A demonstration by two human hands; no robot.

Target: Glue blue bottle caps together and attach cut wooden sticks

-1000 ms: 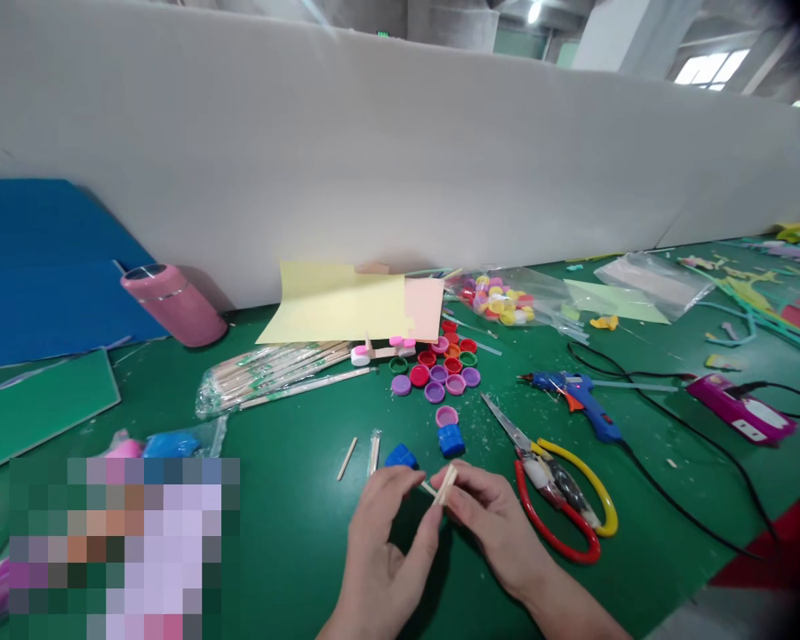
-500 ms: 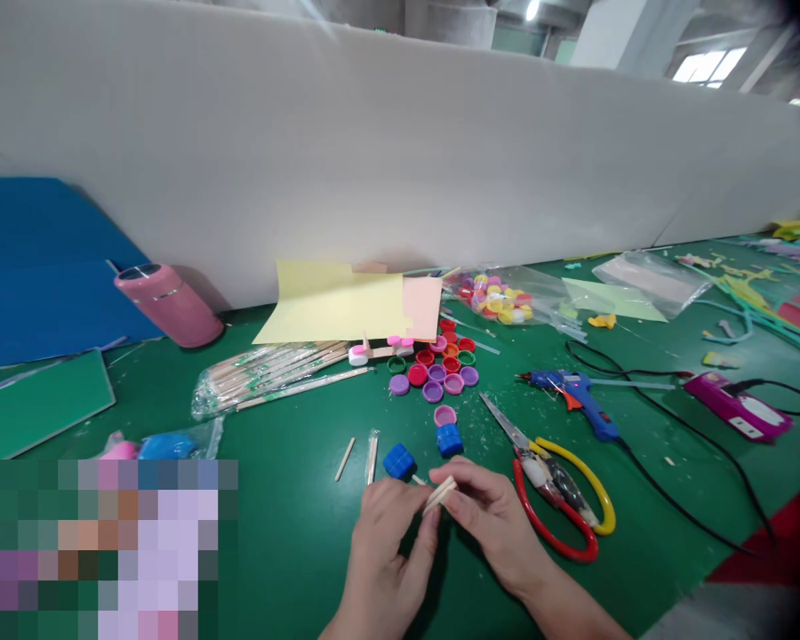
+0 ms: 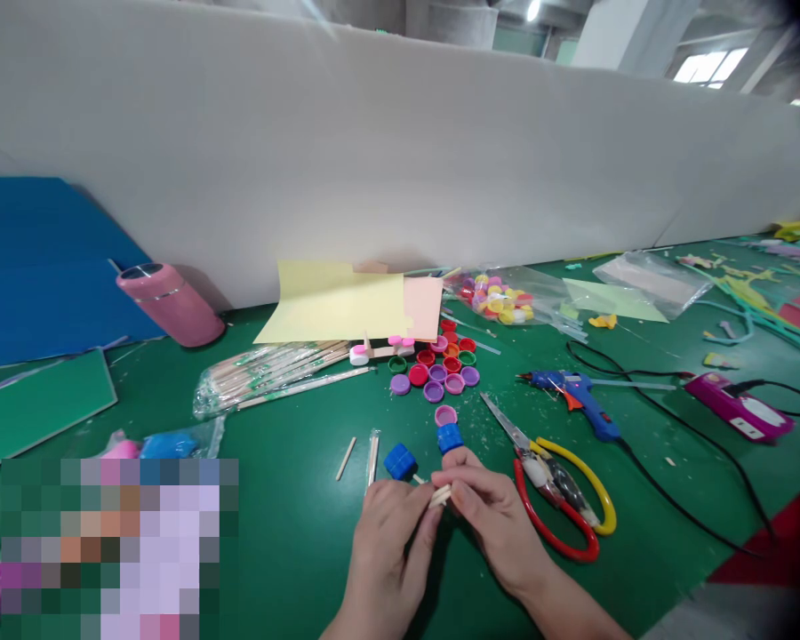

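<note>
Short wooden sticks (image 3: 441,496) are pinched between the fingertips of both hands, close above the table. My left hand (image 3: 395,533) is closed on their left end, and my right hand (image 3: 497,516) grips the right end with thumb and forefinger. How many sticks there are is hard to make out. Just beyond the fingers are two blue bottle-cap pieces, one on the left (image 3: 400,461) and one on the right (image 3: 449,437). A loose short stick (image 3: 346,459) and a wrapped pair of sticks (image 3: 372,453) rest left of them.
Scissors (image 3: 540,471) and a blue glue gun (image 3: 573,396) with its cord lie to the right, near a magenta power strip (image 3: 737,406). Coloured caps (image 3: 436,373) and packed chopsticks (image 3: 273,378) are farther back. A pink flask (image 3: 173,302) leans at the left; a blurred person is at lower left.
The fingers have shifted slightly around the sticks, and less of the sticks shows between them. Things on the table stay where they were.
</note>
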